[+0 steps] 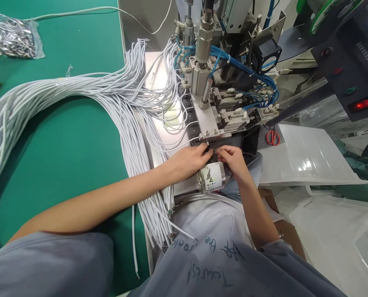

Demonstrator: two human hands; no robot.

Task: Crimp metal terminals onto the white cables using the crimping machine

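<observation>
My left hand [193, 160] reaches across to the front of a pneumatic machine [206, 115], with fingers bent and closed at its lower edge. Close by on the right, my right hand [232, 160] pinches at the same spot, its fingertips almost meeting the left ones. Whatever lies between the fingertips is too small and dark to name. Thin white cables [126, 132] spread in a thick bundle under and beside my left forearm, and several loop up to the machine's side. Just below both hands sits a container with a white label [213, 176].
A clear bag of small metal parts [13, 37] lies at the far left of the green table [78, 152]. Red-handled scissors [273, 137] rest right of the machine, near a white sheet [313, 156]. A dark control box [350, 74] with a lit red switch stands at upper right.
</observation>
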